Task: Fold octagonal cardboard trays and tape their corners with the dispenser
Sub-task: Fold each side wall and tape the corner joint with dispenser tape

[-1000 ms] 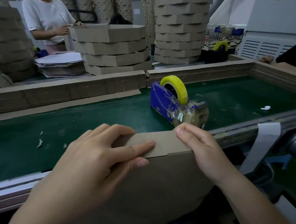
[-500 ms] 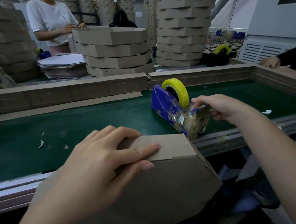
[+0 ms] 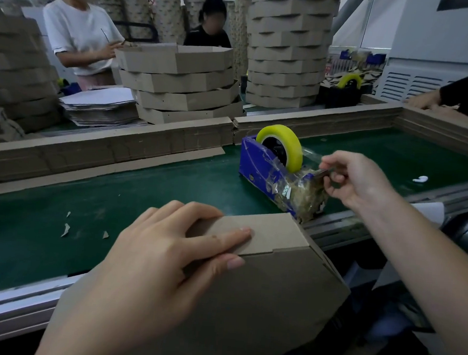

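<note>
Two stacks of folded trays (image 3: 178, 90) sit behind the green counter (image 3: 143, 193) in a crowded workshop, and the blue dispenser (image 3: 258, 165) is parked near the counter's front edge. The tray (image 3: 260, 295) is propped at that edge under the left hand (image 3: 149, 268), fingers flat on the folded flap. A second ago the right hand (image 3: 357, 180) was on the tray's corner too, now it's pinching the tape (image 3: 313, 158) at the dispenser.
</note>
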Demonstrator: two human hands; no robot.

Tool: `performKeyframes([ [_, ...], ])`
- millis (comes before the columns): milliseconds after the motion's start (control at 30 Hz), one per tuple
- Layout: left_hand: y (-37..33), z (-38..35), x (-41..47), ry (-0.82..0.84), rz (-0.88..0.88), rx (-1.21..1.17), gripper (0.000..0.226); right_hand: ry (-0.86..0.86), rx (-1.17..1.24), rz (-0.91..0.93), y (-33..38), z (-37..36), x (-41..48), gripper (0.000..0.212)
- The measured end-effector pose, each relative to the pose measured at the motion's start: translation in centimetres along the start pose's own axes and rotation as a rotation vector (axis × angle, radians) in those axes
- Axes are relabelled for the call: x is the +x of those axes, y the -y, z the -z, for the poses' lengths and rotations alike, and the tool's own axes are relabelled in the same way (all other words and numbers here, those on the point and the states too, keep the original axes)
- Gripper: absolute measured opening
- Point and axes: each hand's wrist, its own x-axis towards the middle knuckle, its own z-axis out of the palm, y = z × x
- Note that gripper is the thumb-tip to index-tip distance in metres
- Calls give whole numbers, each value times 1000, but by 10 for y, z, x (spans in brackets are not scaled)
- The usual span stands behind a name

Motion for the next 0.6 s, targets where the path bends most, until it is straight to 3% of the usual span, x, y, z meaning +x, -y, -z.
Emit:
performKeyframes([
  [133,0,0,1,-6,-3,-3,37,-5,268,139,-23,7,-6,41],
  [367,-2,-1,2,-3,1,-6,37,14,405,277,-46,12,-19,41],
  [433,-2,-1,3,-3,2,-11,37,-45,134,329,-49,19,-24,43],
  [533,-2,-2,3,-5,-5,-19,36,-200,-703,455,-48,36,-29,28],
  [600,-2,-2,3,-12,-11,-18,34,-287,-963,519,-41,44,-40,20],
])
